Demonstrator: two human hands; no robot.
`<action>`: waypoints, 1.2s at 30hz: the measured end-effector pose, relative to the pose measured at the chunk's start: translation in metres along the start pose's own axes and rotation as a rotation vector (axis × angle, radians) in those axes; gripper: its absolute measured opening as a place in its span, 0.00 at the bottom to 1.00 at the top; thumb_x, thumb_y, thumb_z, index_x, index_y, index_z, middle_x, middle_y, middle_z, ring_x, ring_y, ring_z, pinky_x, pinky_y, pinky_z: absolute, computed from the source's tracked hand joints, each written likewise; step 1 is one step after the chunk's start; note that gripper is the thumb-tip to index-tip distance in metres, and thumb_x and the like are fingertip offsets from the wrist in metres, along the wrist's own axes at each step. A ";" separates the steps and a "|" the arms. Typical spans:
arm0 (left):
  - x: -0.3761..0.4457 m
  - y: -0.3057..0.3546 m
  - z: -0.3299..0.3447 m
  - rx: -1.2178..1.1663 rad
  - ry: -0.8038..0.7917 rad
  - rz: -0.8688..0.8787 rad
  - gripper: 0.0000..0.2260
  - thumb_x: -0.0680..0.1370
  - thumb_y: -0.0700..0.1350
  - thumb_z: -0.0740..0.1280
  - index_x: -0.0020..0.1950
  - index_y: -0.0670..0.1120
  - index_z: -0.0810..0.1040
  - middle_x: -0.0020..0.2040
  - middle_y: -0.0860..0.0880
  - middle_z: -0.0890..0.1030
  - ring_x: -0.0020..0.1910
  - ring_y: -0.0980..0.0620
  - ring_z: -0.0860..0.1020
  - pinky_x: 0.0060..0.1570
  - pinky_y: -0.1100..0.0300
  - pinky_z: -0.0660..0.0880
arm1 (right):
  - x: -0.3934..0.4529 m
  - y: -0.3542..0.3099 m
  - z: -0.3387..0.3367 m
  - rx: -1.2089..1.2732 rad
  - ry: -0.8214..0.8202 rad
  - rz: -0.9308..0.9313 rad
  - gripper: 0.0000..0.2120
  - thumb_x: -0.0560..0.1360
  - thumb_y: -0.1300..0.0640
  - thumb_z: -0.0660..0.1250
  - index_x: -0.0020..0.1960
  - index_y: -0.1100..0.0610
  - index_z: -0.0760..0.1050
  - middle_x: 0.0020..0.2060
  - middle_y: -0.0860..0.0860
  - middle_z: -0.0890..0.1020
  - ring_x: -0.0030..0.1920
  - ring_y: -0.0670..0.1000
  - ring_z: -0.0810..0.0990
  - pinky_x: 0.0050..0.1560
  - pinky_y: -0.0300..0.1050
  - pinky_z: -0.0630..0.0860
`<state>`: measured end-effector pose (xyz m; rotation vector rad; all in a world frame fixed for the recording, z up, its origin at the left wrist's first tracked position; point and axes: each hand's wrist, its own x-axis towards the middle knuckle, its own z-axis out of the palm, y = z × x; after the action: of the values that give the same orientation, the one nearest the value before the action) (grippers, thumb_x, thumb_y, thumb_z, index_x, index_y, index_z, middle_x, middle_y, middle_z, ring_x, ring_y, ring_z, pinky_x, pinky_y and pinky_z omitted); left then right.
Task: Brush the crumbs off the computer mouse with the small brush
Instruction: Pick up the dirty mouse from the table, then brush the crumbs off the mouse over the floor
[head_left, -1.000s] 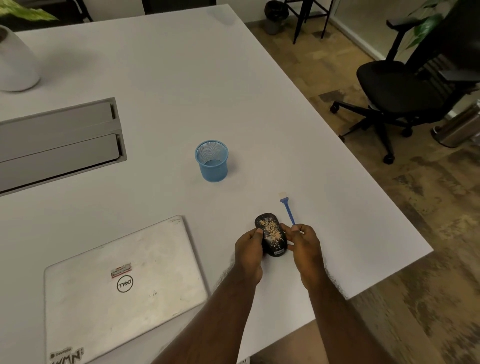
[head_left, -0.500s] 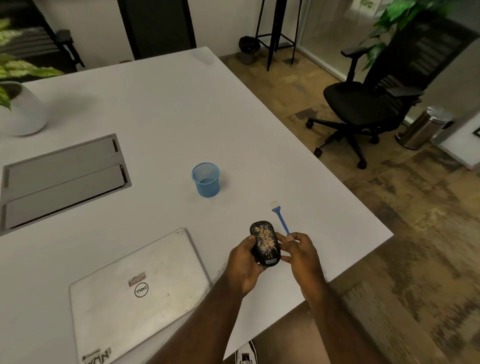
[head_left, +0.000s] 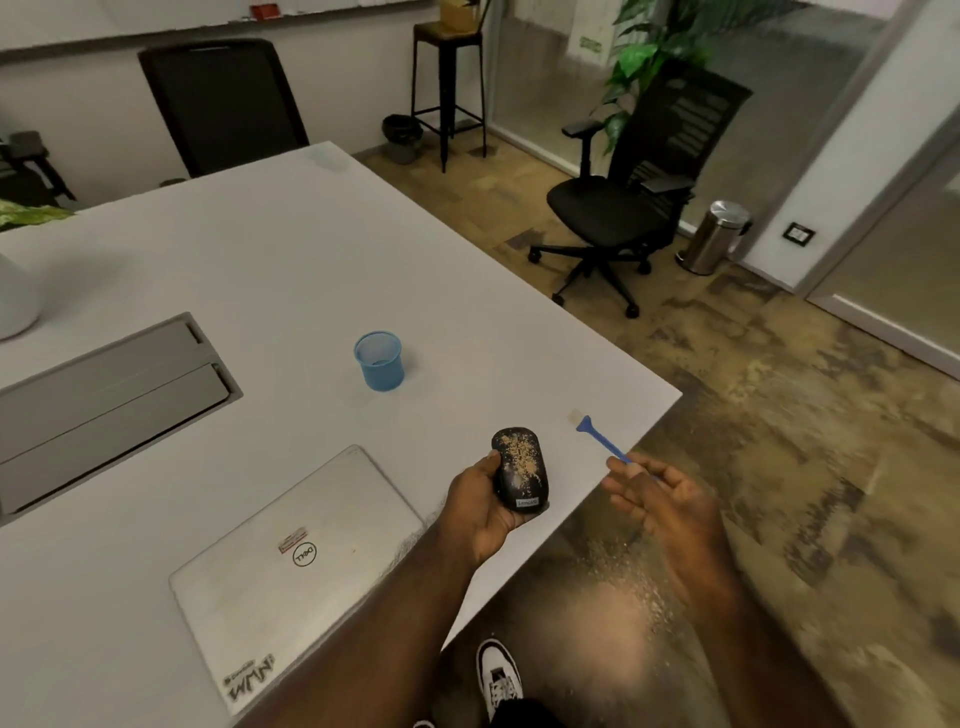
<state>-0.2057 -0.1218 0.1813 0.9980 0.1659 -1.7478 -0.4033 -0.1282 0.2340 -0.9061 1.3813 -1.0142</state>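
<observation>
A black computer mouse (head_left: 519, 470) with tan crumbs scattered over its top sits in my left hand (head_left: 480, 512), held a little above the white table (head_left: 291, 270) near its right edge. My right hand (head_left: 662, 501) is to the right of the mouse, beyond the table edge, pinching the handle of a small blue brush (head_left: 600, 441). The brush's pale bristle tip points up and left, apart from the mouse.
A blue mesh cup (head_left: 380, 360) stands on the table behind the mouse. A closed silver laptop (head_left: 291, 561) lies at the left front. A grey cable hatch (head_left: 104, 400) is at the left. Office chairs (head_left: 623, 208) and a steel bin (head_left: 719, 236) stand on the floor.
My left hand lifted the mouse off the table. My right hand picked up the brush and moved it right, away from the mouse. The camera tilted up.
</observation>
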 end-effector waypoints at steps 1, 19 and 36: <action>-0.005 -0.003 0.000 0.001 -0.007 0.000 0.18 0.82 0.48 0.56 0.68 0.39 0.70 0.60 0.37 0.77 0.55 0.38 0.77 0.55 0.39 0.74 | -0.010 0.000 -0.007 0.026 0.025 -0.006 0.10 0.78 0.57 0.68 0.58 0.59 0.79 0.50 0.56 0.87 0.50 0.55 0.87 0.53 0.49 0.83; -0.042 -0.089 0.035 0.125 -0.043 0.018 0.19 0.82 0.47 0.57 0.66 0.35 0.70 0.60 0.34 0.78 0.55 0.39 0.80 0.47 0.43 0.79 | -0.102 0.011 -0.075 0.029 0.109 -0.222 0.07 0.79 0.65 0.65 0.50 0.57 0.80 0.40 0.54 0.87 0.42 0.51 0.88 0.41 0.37 0.82; -0.037 -0.190 0.117 0.174 -0.081 -0.029 0.14 0.83 0.46 0.54 0.54 0.39 0.75 0.47 0.39 0.83 0.48 0.43 0.80 0.51 0.42 0.75 | -0.072 0.005 -0.197 -0.112 0.275 -0.273 0.05 0.79 0.62 0.67 0.50 0.55 0.81 0.40 0.51 0.87 0.42 0.46 0.87 0.43 0.36 0.82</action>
<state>-0.4246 -0.0784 0.2164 1.0516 -0.0243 -1.8497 -0.5947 -0.0450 0.2502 -1.0900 1.5844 -1.3172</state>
